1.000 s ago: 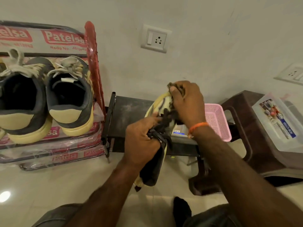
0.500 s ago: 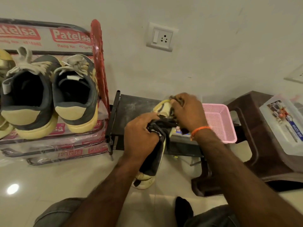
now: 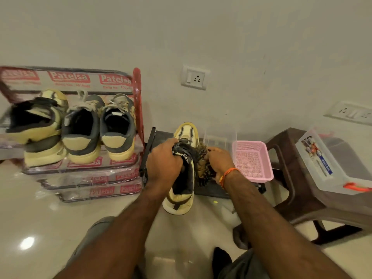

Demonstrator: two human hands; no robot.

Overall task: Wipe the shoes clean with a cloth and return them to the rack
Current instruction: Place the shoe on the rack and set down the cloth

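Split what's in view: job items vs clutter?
Job: shoe gripped by the left hand; cloth held in the right hand; shoe rack; three shoes on it.
Clutter: pink basket, brown stool, plastic box, wall socket.

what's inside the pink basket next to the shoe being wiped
The pink basket shows only its bare mesh floor; nothing lies in it. Its near left corner is hidden behind the right hand.
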